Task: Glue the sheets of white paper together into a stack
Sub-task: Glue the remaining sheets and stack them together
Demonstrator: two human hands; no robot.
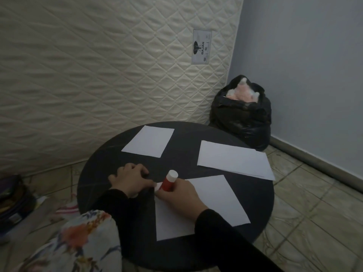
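Half the glue stick (168, 183) hidden inside right hand (181, 195).

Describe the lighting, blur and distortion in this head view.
Head view: dim, flat light, no glare; the white sheets stand out against the black round table. The wide lens bows the mattress and the wall edge. The floral fabric nearest the camera is soft, and the right hand gripping the red glue stick is slightly blurred.

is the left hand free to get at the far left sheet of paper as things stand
Probably yes. The left hand rests on the black table holding nothing, and only bare tabletop lies between it and the far left sheet. The right hand holds the glue stick.
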